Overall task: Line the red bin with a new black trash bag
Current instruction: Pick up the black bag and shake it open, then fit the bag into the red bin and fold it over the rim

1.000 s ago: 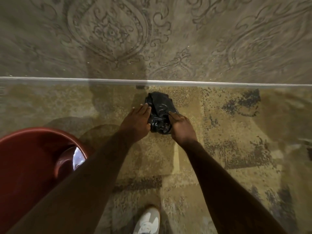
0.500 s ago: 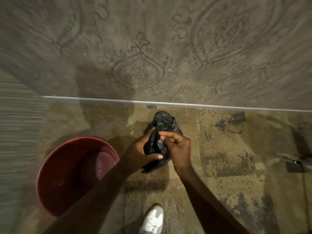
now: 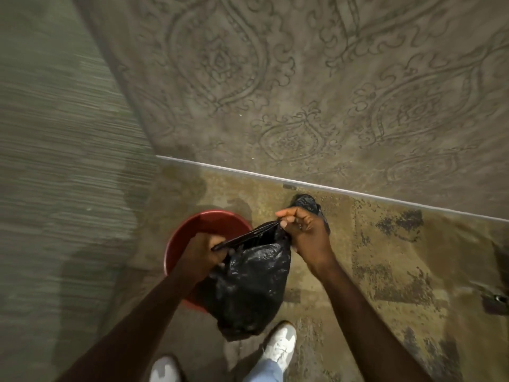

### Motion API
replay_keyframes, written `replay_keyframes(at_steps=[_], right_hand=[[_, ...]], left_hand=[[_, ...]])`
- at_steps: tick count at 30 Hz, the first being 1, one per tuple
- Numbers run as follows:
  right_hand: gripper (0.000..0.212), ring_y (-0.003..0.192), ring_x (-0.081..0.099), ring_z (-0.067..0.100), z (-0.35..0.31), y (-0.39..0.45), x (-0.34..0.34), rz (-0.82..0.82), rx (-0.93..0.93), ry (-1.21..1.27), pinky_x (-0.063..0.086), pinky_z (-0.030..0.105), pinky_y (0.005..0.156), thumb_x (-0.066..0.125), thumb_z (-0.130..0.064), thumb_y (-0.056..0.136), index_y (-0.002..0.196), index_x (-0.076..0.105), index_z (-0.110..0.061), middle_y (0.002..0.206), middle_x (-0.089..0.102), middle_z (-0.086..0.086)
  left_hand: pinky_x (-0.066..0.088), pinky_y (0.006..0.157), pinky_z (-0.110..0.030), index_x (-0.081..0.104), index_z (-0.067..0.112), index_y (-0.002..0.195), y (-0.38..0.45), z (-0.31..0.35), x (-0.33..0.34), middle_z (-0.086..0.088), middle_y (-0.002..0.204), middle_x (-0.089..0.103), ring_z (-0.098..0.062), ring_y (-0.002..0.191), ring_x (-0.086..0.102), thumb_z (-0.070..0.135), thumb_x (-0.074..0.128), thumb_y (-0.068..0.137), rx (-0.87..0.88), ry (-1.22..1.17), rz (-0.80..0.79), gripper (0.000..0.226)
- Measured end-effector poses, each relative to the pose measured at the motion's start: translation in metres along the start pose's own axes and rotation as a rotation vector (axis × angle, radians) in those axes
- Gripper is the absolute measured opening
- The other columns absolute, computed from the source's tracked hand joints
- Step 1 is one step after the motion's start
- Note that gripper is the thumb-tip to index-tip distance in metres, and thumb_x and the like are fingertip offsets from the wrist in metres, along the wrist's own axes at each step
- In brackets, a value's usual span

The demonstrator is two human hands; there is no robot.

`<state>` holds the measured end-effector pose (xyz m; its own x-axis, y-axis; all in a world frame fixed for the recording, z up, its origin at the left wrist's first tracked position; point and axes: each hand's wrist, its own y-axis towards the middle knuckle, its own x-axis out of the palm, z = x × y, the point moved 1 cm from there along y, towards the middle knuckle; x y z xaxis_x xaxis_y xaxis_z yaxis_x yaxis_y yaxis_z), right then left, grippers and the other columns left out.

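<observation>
Unfolded now, black trash bag [image 3: 248, 282] hangs between left hand [image 3: 205, 250] and right hand [image 3: 308, 232].

Both arms reach forward and down, bare. The left hand [image 3: 205, 250] is closed in a fist on the black trash bag [image 3: 248, 282]; the right hand [image 3: 305, 230], a little higher, pinches its other edge between thumb and fingers.

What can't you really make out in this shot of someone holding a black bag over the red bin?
- Inside of the red bin: head view, covered by the black trash bag and left hand.
- Black bundle on the floor: mostly behind the right hand.
- Dark object: cut by the right edge.
- Left floor: motion-blurred.
</observation>
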<state>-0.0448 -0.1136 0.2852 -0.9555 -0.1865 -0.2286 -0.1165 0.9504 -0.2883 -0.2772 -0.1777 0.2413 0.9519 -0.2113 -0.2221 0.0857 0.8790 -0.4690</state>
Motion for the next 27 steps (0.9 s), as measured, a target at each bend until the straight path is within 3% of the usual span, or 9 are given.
replay_keyframes(at_steps=[4, 8, 11, 14, 16, 18, 22, 25, 27], right_hand=[[0.032, 0.047, 0.056, -0.006, -0.009, -0.004, 0.01, -0.137, -0.002, -0.162, 0.038, 0.005, 0.046, 0.058, 0.012, 0.092, 0.093, 0.072, -0.016, 0.067, 0.069, -0.019], [0.038, 0.054, 0.059, -0.006, -0.015, -0.012, 0.022, -0.12, -0.004, -0.268, 0.044, 0.012, 0.053, 0.053, 0.013, 0.094, 0.087, 0.072, -0.019, 0.067, 0.071, -0.019], [0.027, 0.068, 0.068, 0.002, -0.015, -0.015, 0.024, 0.04, 0.022, -0.212, 0.053, 0.03, 0.065, 0.05, 0.016, 0.093, 0.091, 0.071, -0.001, 0.082, 0.074, 0.004], [0.019, 0.099, 0.07, 0.034, -0.017, -0.025, 0.031, 0.382, -0.081, -0.272, 0.054, 0.051, 0.092, 0.057, 0.012, 0.092, 0.102, 0.071, 0.003, 0.103, 0.071, 0.023], [0.015, 0.105, 0.066, 0.03, -0.031, -0.042, 0.047, 0.492, -0.259, -0.292, 0.053, 0.042, 0.096, 0.06, -0.004, 0.097, 0.107, 0.07, -0.009, 0.108, 0.069, 0.015], [0.017, 0.109, 0.064, 0.019, -0.039, -0.059, 0.072, 0.425, -0.339, -0.255, 0.053, 0.033, 0.094, 0.062, -0.023, 0.097, 0.113, 0.068, -0.019, 0.113, 0.066, 0.003], [0.073, 0.123, 0.056, -0.003, -0.019, -0.088, 0.132, 0.196, 0.04, -0.067, 0.049, 0.031, 0.104, 0.077, -0.057, 0.079, 0.143, 0.047, -0.038, 0.138, 0.056, -0.022], [0.084, 0.132, 0.056, 0.019, 0.016, -0.085, 0.156, 0.036, 0.327, 0.062, 0.041, 0.045, 0.116, 0.082, -0.027, 0.081, 0.152, 0.037, -0.03, 0.14, 0.061, -0.005], [0.065, 0.13, 0.058, 0.024, 0.028, -0.082, 0.161, -0.02, 0.489, 0.063, 0.041, 0.048, 0.115, 0.075, -0.015, 0.085, 0.143, 0.05, -0.028, 0.127, 0.067, -0.008]], left_hand=[[0.052, 0.057, -0.016, 0.075, 0.009, 0.075, -0.031, -0.002, -0.046, 0.004, 0.059, 0.072, -0.006, 0.055, 0.066, 0.002, 0.066, 0.092, 0.004, -0.122, 0.062, 0.02], [0.048, 0.053, -0.016, 0.072, 0.017, 0.069, -0.052, 0.008, -0.075, 0.004, 0.058, 0.07, -0.006, 0.054, 0.063, 0.008, 0.067, 0.093, 0.015, -0.118, -0.048, 0.026], [0.047, 0.053, -0.013, 0.07, 0.011, 0.07, -0.061, 0.01, -0.088, 0.007, 0.056, 0.069, 0.0, 0.053, 0.061, 0.008, 0.067, 0.093, 0.041, -0.13, -0.018, 0.023], [0.05, 0.058, -0.017, 0.07, -0.002, 0.079, -0.065, 0.006, -0.087, 0.003, 0.063, 0.071, -0.003, 0.058, 0.063, 0.009, 0.067, 0.093, 0.066, -0.162, 0.144, 0.018], [0.052, 0.059, -0.019, 0.071, 0.002, 0.08, -0.066, 0.003, -0.08, 0.002, 0.066, 0.072, -0.004, 0.061, 0.064, 0.011, 0.066, 0.094, 0.073, -0.215, 0.229, 0.017], [0.052, 0.059, -0.02, 0.071, 0.007, 0.08, -0.065, 0.003, -0.072, 0.001, 0.068, 0.073, -0.005, 0.063, 0.064, 0.014, 0.065, 0.095, 0.058, -0.264, 0.275, 0.018], [0.056, 0.07, -0.034, 0.072, 0.004, 0.086, -0.06, 0.005, -0.054, -0.016, 0.082, 0.077, -0.014, 0.074, 0.068, 0.021, 0.063, 0.097, 0.02, -0.337, 0.359, 0.022], [0.058, 0.07, -0.03, 0.074, 0.009, 0.085, -0.054, 0.008, -0.044, -0.007, 0.079, 0.078, -0.014, 0.075, 0.071, 0.023, 0.061, 0.098, -0.049, -0.379, 0.383, 0.023], [0.055, 0.061, -0.024, 0.073, 0.015, 0.078, -0.051, 0.009, -0.042, -0.001, 0.07, 0.077, -0.01, 0.065, 0.071, 0.025, 0.061, 0.097, -0.136, -0.431, 0.382, 0.024]])
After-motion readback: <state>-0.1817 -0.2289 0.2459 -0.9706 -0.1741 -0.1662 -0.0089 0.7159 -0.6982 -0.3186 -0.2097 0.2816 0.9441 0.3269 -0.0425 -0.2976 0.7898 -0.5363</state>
